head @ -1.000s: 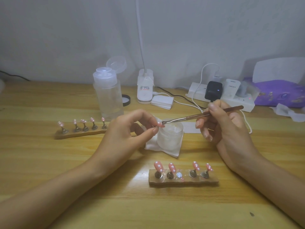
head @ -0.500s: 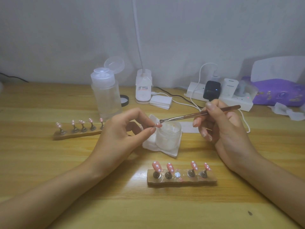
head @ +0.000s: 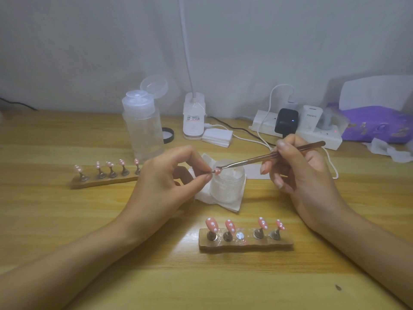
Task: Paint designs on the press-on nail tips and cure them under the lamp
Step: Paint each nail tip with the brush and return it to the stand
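Dim, flat, greyish light; soft shadows under hands (head: 161, 189); image slightly soft; glare on near holder (head: 245, 242).

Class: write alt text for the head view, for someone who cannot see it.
A left hand pinches a pink nail tip near a jar; the right hand holds a thin tool to it. On the table, the near stand carries four dotted tips, the far stand five.

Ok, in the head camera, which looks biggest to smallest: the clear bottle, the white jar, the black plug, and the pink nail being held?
1. clear bottle
2. white jar
3. black plug, though it sits farther back
4. pink nail, pinched by the left hand
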A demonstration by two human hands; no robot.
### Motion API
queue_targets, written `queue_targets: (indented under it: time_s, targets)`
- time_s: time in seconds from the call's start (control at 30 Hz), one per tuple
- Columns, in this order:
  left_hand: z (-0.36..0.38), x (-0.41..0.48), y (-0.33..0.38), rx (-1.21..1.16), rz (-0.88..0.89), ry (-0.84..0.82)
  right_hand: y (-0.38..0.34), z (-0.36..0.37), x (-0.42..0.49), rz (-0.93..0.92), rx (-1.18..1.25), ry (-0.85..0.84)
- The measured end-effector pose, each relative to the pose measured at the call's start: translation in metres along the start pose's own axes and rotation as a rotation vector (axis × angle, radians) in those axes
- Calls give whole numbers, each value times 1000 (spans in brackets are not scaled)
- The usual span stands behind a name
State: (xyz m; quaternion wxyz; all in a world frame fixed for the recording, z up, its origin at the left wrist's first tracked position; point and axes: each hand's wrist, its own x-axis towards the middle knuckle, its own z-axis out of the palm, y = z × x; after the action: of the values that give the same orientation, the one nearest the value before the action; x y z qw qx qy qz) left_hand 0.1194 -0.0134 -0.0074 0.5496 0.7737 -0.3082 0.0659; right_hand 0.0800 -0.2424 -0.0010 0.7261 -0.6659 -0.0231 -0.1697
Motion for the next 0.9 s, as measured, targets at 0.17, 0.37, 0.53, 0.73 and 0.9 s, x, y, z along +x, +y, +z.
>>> queue_targets:
  time_s: [0.17, 0.37, 0.53, 0.73, 0.9]
  targets:
    - [1, 0, -1, 35, 4, 11, 0, -1, 0, -23, 40, -16]
    - [0, 0, -1, 44, 9, 8, 2, -2, 1, 1, 10, 46]
    - [0, 0, -1, 38, 4, 11, 0, 0, -1, -53, -9, -43]
    - [0, 0, -1, 35, 5, 7, 1, -3, 1, -17, 38, 38]
    - [0, -1, -1, 32, -16, 15, 2, -2, 1, -22, -23, 15]
